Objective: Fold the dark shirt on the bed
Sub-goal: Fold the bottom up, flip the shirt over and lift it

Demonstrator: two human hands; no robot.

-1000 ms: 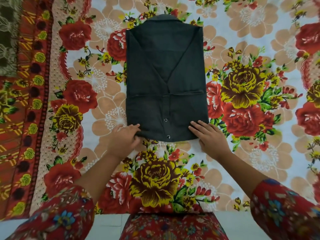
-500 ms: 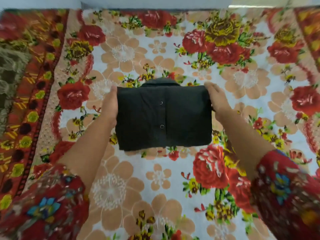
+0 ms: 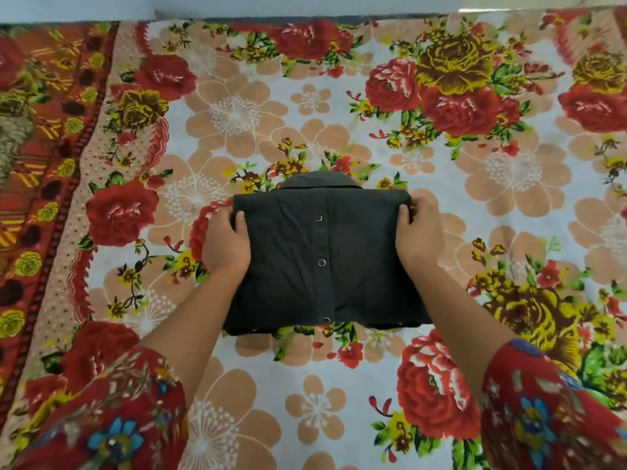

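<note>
The dark shirt (image 3: 322, 262) lies in the middle of the bed as a compact folded rectangle, button placket with snaps running down its top layer, collar peeking out at the far edge. My left hand (image 3: 225, 245) grips its left side, thumb on top and fingers under the edge. My right hand (image 3: 419, 239) grips the right side the same way. Both hands hold the top folded layer near its far corners.
The bed carries a floral sheet (image 3: 305, 113) with red and yellow roses. A red patterned border cloth (image 3: 37, 164) runs along the left. A pale wall edge (image 3: 305, 8) marks the far side. My red floral sleeves fill the lower corners.
The shirt's lower half was lifted from the near hem and folded up over the upper half. My hands, still on the edges, have settled the layer down on the bed.
</note>
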